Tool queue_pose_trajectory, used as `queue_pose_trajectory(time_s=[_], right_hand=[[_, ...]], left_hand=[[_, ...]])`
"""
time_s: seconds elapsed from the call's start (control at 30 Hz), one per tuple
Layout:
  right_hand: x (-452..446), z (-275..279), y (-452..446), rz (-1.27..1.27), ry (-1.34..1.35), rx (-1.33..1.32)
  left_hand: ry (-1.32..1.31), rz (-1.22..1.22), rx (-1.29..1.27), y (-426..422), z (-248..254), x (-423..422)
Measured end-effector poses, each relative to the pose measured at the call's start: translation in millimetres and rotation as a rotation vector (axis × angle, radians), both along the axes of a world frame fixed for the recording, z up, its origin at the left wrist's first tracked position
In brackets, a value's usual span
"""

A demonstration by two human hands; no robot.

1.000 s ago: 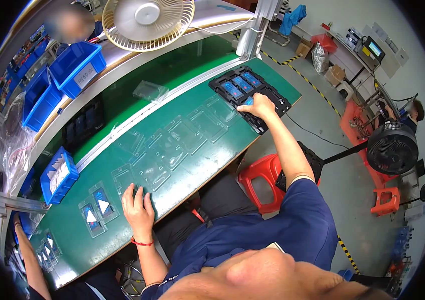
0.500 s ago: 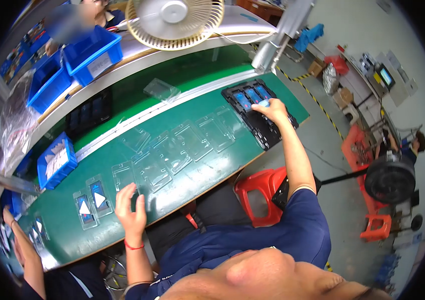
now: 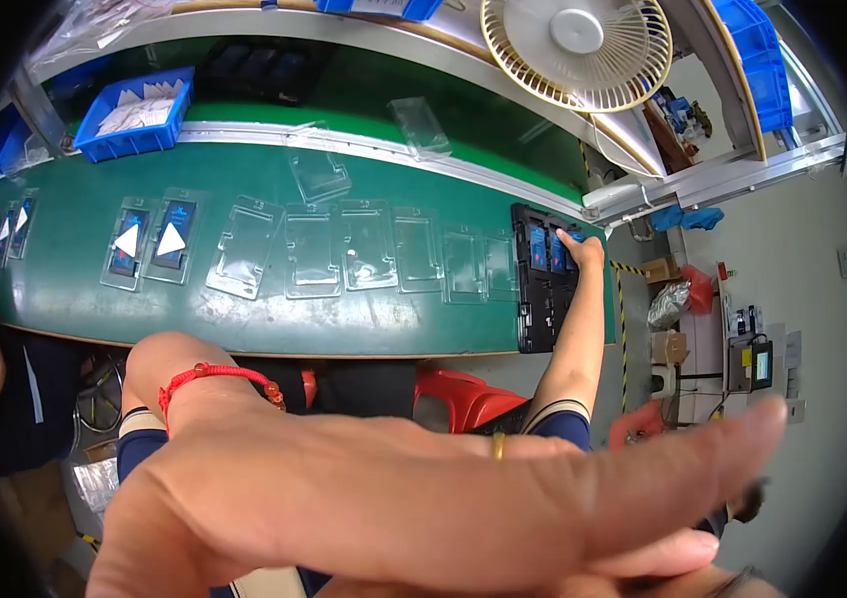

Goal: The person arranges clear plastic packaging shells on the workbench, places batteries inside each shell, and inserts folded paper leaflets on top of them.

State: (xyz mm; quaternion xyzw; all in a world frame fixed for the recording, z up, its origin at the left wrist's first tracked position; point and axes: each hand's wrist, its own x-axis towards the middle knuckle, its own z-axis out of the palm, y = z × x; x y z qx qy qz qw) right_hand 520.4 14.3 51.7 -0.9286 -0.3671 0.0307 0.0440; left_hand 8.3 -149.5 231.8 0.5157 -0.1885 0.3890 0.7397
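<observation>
Reaching over the black tray (image 3: 526, 334), the right hand (image 3: 590, 253) has thumb and fingers close together at the blue-labelled packs (image 3: 539, 246); whether they grip one, I cannot tell. The left hand (image 3: 364, 488) looms near the camera, one finger outstretched, any hold unclear. Two blister trays (image 3: 190, 269) carry packs with white triangles (image 3: 172, 239); those between hold none yet.

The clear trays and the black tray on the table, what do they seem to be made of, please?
The clear trays are probably thin, glossy plastic: green shows through and edges catch light. The black tray looks like hard, duller plastic with moulded slots.
</observation>
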Motion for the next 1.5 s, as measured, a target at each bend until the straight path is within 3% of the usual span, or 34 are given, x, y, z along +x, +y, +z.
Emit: queue_pose_trajectory(time_s=[0.13, 0.33, 0.47, 0.53, 0.8, 0.97, 1.13, 1.2, 1.33, 1.43, 1.5], right_hand=[[13, -8, 2, 0.017, 0.088, 0.03], [-24, 11, -16, -0.056, -0.128, 0.15], [-23, 6, -9, -0.035, 0.014, 0.137], [-36, 3, -8, 0.109, 0.013, 0.101], [-65, 14, -5, 0.064, -0.05, 0.002], [-18, -17, 11, 0.151, 0.056, 0.012], [-42, 4, 7, 0.113, 0.043, -0.058], [-48, 5, 3, 0.108, -0.084, -0.003], [-46, 8, -1, 0.175, -0.021, 0.264], [-65, 8, -3, 0.206, 0.155, 0.303], [-84, 10, 0, 0.237, 0.064, 0.2]], left_hand=[[-0.008, -0.046, 0.061, -3, -1, 11], [-0.03, -0.095, 0.12, -8, -4, 18], [-0.033, -0.091, 0.136, -10, -6, 19], [-0.034, -0.086, 0.14, -8, -6, 20], [-0.012, -0.039, 0.146, -8, -4, 18], [-0.021, -0.017, 0.162, -17, -7, 19], [-0.025, 0.036, 0.157, -18, -7, 16], [-0.021, 0.049, 0.15, -15, -6, 10], [-0.007, 0.089, 0.145, -13, -2, 3], [0.009, 0.123, 0.122, -9, 1, -1], [0.019, 0.155, 0.096, -6, 1, -6]])
